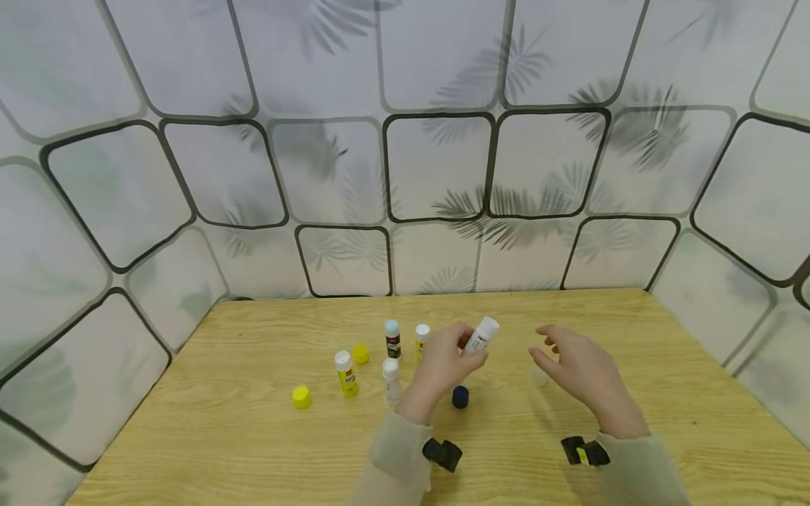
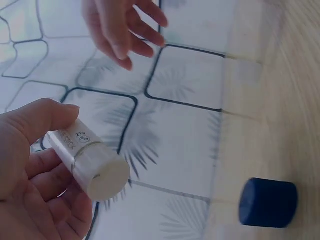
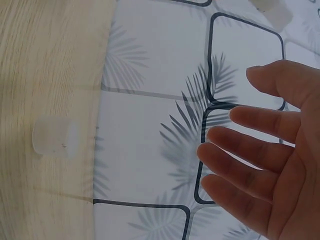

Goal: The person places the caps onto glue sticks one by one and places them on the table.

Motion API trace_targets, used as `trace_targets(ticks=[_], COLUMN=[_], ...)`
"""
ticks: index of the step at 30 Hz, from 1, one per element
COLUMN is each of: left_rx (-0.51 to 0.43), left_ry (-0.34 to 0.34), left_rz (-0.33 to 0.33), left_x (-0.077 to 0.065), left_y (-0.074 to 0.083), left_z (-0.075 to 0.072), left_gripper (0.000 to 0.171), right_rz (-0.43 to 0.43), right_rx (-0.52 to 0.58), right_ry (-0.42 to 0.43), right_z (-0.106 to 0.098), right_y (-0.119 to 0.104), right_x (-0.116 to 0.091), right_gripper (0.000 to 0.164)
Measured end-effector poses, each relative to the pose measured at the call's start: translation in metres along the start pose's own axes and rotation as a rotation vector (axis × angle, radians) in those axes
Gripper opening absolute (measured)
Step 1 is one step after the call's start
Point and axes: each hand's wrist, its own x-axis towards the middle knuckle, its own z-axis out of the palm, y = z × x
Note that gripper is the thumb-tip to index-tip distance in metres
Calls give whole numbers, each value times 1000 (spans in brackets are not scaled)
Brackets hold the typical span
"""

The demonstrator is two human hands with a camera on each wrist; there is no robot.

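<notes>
My left hand (image 1: pixel 439 364) grips a white glue stick (image 1: pixel 479 337) above the table, its white end tilted up and to the right. In the left wrist view the thumb and fingers curl round the printed tube (image 2: pixel 67 142). Off to the right, my right hand (image 1: pixel 583 372) hovers over the table with fingers apart and relaxed; the right wrist view shows nothing in it. Nearest to it, a frosted translucent cap (image 3: pixel 55 136) stands on the wood. A dark blue cap (image 1: pixel 460 397) sits on the table near my left wrist.
Left of my hands stand a yellow glue stick (image 1: pixel 346 374), a white one (image 1: pixel 391 381) and a black one with a light blue cap (image 1: pixel 393 340). Another yellow one (image 1: pixel 421 334) is partly behind my left hand. Two yellow caps (image 1: pixel 301 398) lie nearby. A patterned cloth (image 1: pixel 436 260) borders the table.
</notes>
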Motion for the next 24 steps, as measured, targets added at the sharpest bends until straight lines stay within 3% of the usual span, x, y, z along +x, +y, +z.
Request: trace_targets(ticks=[13, 24], left_rx=[-140, -124], left_ry=[-1, -14], left_rz=[-32, -6], left_x=[-17, -31], left_y=[14, -3], left_z=[-25, -53], left_gripper=[22, 29], right_rz=[-5, -28], right_rx=[20, 69], right_ry=[-22, -6], right_z=[2, 1], right_y=[0, -2], right_x=[5, 16], right_gripper=[44, 46])
